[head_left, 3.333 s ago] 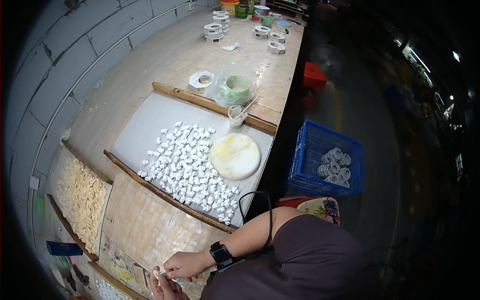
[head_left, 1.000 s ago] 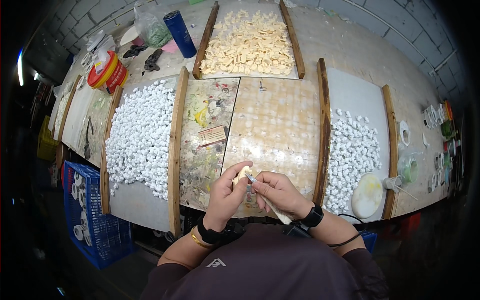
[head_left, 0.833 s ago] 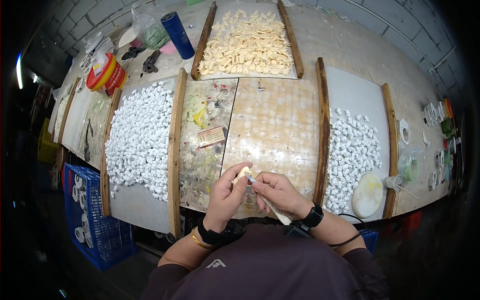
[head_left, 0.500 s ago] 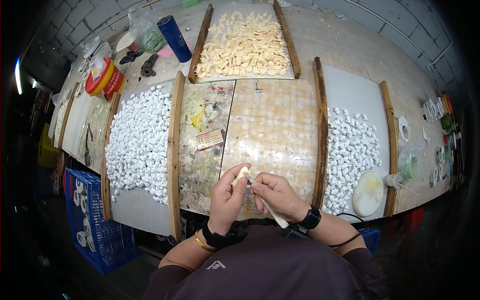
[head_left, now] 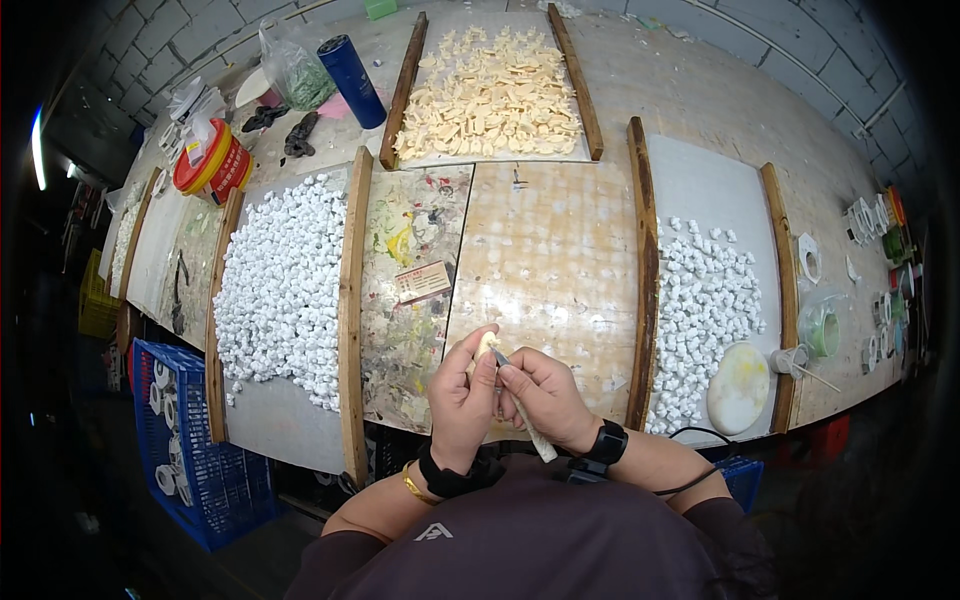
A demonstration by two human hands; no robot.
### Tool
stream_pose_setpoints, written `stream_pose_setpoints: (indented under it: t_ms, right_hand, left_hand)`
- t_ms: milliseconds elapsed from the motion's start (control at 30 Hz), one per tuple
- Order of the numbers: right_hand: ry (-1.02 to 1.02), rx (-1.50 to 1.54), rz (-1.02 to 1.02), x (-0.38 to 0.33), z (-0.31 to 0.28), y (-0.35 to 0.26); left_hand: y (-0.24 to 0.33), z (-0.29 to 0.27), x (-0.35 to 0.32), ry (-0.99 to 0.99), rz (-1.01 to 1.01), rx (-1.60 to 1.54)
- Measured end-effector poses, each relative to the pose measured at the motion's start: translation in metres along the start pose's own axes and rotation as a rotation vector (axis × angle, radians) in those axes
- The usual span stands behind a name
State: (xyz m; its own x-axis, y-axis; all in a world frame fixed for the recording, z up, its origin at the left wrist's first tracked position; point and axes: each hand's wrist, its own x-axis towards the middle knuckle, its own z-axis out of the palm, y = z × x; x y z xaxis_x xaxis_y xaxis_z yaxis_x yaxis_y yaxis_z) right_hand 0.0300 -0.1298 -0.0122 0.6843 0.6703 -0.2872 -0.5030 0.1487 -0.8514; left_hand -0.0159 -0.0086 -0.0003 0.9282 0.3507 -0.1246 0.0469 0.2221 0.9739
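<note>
Close to my body, above the table's near edge, my left hand point(head_left: 460, 408) pinches a small cream-coloured moulded piece point(head_left: 487, 343) between thumb and fingers. My right hand point(head_left: 556, 400) is closed round a knife point(head_left: 538, 438) with a pale wrapped handle slanting down toward me. Its short metal blade meets the piece near my thumbs. Fingers hide part of both the piece and the blade. Many similar cream pieces point(head_left: 490, 100) lie heaped on a board at the far middle.
Small white pieces cover boards on the left point(head_left: 280, 290) and right point(head_left: 700, 310), edged by wooden strips point(head_left: 353, 310). A white oval slab point(head_left: 738, 388) lies at right. Farther left stand a blue bottle point(head_left: 352, 82) and a red bucket point(head_left: 213, 165). A printed card point(head_left: 424, 282) lies ahead.
The knife has tilted slightly, its handle end swinging left and down, while both hands keep their hold. The whole view has shifted a little.
</note>
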Motion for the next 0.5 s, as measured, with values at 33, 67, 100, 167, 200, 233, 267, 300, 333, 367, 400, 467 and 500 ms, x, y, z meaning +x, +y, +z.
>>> stream_pose_setpoints:
  t_ms: [33,67,100,167,200,233,267,300,333,367,400,467,500]
  right_hand:
    - [0.007,-0.006,-0.004,0.0002,0.0003,0.0011]
    - [0.013,-0.012,-0.008,0.0005,0.0003,0.003]
    - [0.02,-0.018,-0.012,0.0009,0.0006,0.0039]
    - [0.047,-0.048,-0.032,0.0019,0.0027,0.0042]
    - [0.06,-0.063,-0.042,0.0021,0.0034,0.0041]
    - [0.078,-0.1,-0.042,0.002,0.0037,0.0034]
    - [0.096,-0.137,-0.041,0.002,0.004,0.0024]
    - [0.115,-0.174,-0.041,0.0021,0.0042,0.0015]
    - [0.121,-0.223,-0.091,0.0026,0.0048,0.0007]
    - [0.127,-0.272,-0.142,0.0032,0.0057,0.0]
    - [0.132,-0.321,-0.193,0.0036,0.0062,-0.0003]
    - [0.141,-0.361,-0.218,0.0044,0.0058,0.0002]
    - [0.145,-0.381,-0.231,0.0047,0.0056,0.0004]
  left_hand:
    - [-0.0001,0.0003,0.0,0.001,-0.005,-0.01]
    - [-0.0005,0.0004,0.0,0.002,-0.011,-0.019]
    - [-0.001,0.0004,0.0002,0.002,-0.016,-0.029]
    - [-0.0041,-0.0014,0.0016,0.007,-0.002,-0.008]
    - [-0.0049,-0.002,0.0022,0.009,0.004,0.002]
    - [-0.0034,-0.0012,0.0019,0.011,-0.007,-0.001]
    - [-0.0008,0.0005,0.0013,0.013,-0.019,-0.003]
    - [0.0006,0.0014,0.001,0.015,-0.031,-0.006]
    - [-0.0003,0.0008,0.0011,0.021,-0.035,0.004]
    - [-0.002,-0.0002,0.0015,0.027,-0.039,0.014]
    - [-0.0029,-0.0008,0.0015,0.034,-0.044,0.024]
    - [-0.002,-0.0002,0.0011,0.033,-0.058,-0.01]
    - [-0.0016,0.0,0.0008,0.033,-0.065,-0.027]
